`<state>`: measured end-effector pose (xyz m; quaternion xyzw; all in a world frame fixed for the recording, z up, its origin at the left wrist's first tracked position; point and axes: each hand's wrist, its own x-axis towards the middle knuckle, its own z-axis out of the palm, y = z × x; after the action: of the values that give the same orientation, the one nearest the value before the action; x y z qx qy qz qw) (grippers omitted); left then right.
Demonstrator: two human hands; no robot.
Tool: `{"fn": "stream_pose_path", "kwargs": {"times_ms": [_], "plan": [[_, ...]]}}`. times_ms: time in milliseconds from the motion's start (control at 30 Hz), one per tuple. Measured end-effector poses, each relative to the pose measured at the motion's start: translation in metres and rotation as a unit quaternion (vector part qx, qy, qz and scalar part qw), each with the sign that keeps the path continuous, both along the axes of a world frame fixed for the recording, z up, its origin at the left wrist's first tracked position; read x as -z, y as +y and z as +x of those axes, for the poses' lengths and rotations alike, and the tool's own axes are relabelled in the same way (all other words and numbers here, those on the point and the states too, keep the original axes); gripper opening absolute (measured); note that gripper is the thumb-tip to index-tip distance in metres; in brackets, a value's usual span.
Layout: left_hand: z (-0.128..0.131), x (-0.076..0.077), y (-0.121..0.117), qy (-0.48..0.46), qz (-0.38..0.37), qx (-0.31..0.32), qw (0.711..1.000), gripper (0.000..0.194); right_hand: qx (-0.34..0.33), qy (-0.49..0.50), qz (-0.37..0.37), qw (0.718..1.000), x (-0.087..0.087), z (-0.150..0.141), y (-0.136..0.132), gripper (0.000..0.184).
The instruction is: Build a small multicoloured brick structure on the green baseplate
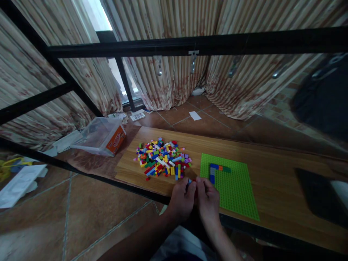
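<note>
A pile of small coloured bricks (163,158) lies on the wooden table (272,170). To its right sits a green baseplate (233,188) with a short L-shaped row of blue, orange and green bricks (217,169) pressed onto it. My left hand (182,199) and my right hand (208,197) meet at the table's near edge, just below the pile and beside the baseplate's left corner. Both have their fingers curled together around small bricks, a blue and red bit (191,181) showing between the fingertips.
A clear plastic box with an orange label (102,136) lies at the table's left end. A dark flat object (318,195) rests at the right end. Black metal frame bars (190,44) cross overhead and along the left. Curtains hang behind; papers lie on the tiled floor.
</note>
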<state>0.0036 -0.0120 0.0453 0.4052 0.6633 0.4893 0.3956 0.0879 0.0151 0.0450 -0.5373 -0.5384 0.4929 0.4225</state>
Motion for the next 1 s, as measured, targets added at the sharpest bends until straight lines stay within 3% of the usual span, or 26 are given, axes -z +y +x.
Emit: {"fn": "stream_pose_path", "kwargs": {"times_ms": [167,300,433,533,600,667,800,900,1000], "plan": [[-0.001,-0.004,-0.007,0.031,0.005,-0.03,0.999,0.024,0.001,0.031,-0.028,0.999,0.005,-0.004,-0.005,0.042],[-0.003,0.003,-0.011,0.015,0.012,-0.041,0.999,0.028,-0.009,0.045,-0.05,0.998,0.012,-0.008,-0.005,0.045],[-0.003,0.014,-0.009,-0.072,0.001,-0.077,0.994,0.036,-0.023,0.029,-0.047,0.998,0.016,-0.012,0.003,0.047],[-0.013,0.016,-0.007,-0.128,-0.016,-0.081,0.988,0.039,-0.056,-0.05,0.01,0.997,0.018,-0.016,0.018,0.047],[-0.027,0.015,-0.008,-0.067,-0.005,-0.075,0.995,0.036,-0.072,-0.148,0.079,0.983,0.021,-0.018,0.031,0.046],[-0.045,0.014,-0.011,0.05,-0.009,-0.072,0.996,0.031,-0.075,-0.259,0.14,0.953,0.025,-0.02,0.044,0.046],[-0.072,0.018,-0.015,0.233,-0.079,-0.058,0.967,0.02,-0.073,-0.41,0.209,0.885,0.039,-0.028,0.059,0.044],[-0.077,0.023,-0.013,0.288,-0.095,-0.057,0.951,0.011,-0.059,-0.452,0.236,0.858,0.048,-0.034,0.061,0.047],[-0.075,0.026,-0.009,0.277,-0.086,-0.068,0.955,0.007,-0.039,-0.47,0.247,0.846,0.053,-0.038,0.059,0.049]]}}
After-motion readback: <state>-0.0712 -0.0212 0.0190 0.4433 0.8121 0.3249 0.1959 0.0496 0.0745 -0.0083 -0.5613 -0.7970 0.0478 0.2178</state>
